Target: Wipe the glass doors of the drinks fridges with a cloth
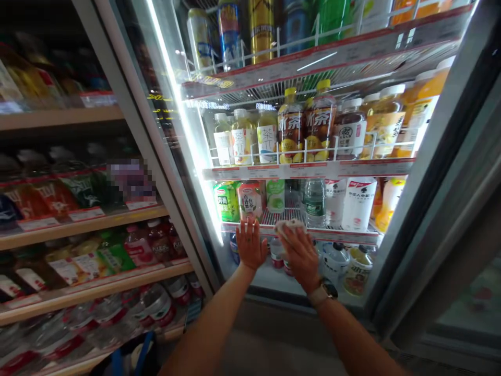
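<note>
A lit drinks cooler with a glass door (235, 284) stands before me. My left hand (250, 245) is raised flat toward the glass, its fingers up and slightly spread, with nothing in it. Beside it, my right hand (300, 256) presses a crumpled pale cloth (289, 227) to the glass, the cloth partly covered by the fingers. A watch (327, 289) is on my right wrist. Behind the hands show a red drink carton (251, 200), a green carton (275, 195) and a clear water bottle (315, 202) on a shelf.
Iced tea bottles (290, 128) fill the shelf above, with cans (261, 31) higher up. At left, wooden shelves (90, 211) hold several rows of bottles. The door's frame (430, 167) slants along the right. A dark bag with blue straps (131, 355) lies at lower left.
</note>
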The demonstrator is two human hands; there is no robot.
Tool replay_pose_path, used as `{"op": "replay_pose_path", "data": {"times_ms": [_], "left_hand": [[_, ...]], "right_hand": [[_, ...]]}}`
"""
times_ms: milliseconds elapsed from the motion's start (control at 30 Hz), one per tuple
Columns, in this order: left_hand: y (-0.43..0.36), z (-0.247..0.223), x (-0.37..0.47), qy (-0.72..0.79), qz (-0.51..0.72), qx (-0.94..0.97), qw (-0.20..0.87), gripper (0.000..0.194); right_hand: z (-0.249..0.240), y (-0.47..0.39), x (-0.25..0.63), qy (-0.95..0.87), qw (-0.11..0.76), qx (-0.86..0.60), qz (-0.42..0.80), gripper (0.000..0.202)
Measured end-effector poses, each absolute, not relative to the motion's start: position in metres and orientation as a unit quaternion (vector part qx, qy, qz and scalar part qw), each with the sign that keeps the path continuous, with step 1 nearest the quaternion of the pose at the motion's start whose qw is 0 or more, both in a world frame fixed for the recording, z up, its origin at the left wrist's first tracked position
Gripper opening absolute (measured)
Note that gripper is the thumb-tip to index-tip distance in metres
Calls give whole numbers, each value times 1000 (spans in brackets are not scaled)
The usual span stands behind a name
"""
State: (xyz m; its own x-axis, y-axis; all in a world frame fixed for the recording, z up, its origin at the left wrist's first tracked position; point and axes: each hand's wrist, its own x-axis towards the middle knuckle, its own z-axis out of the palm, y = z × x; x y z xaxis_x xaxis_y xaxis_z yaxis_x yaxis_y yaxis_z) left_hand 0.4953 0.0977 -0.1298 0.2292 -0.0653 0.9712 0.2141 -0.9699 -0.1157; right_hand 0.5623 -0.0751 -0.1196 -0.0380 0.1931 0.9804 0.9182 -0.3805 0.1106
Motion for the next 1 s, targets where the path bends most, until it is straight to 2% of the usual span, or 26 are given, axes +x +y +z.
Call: {"op": "replay_pose_path", "data": {"times_ms": [100, 200, 333, 433, 533, 700, 800, 900, 1000], "left_hand": [[98, -129, 493, -35, -624, -771, 119, 61], [98, -127, 493, -33, -626, -768, 129, 62], [97, -128, 494, -37, -630, -764, 134, 62], [96, -129, 495, -38, -632, -763, 131, 63], [96, -130, 495, -44, -626, -768, 127, 64], [99, -129, 495, -39, -628, -765, 134, 62], [100, -129, 495, -40, -628, -765, 137, 61], [102, -131, 495, -43, -621, -772, 129, 64], [104, -133, 495, -43, -615, -779, 112, 66]], "right_hand": [[-138, -60, 549, -540, 281, -597, -523, 40], [-124, -68, 550, -553, 267, -604, -508, 43], [-78, -96, 569, -410, 351, -627, -562, 51], [-63, -105, 581, -329, 403, -605, -603, 57], [-81, -93, 578, -361, 386, -606, -595, 54], [-135, -64, 554, -533, 296, -605, -513, 40], [-136, -69, 553, -577, 270, -600, -484, 40], [-115, -99, 572, -507, 278, -631, -518, 43], [-92, -141, 600, -381, 324, -635, -588, 51]]}}
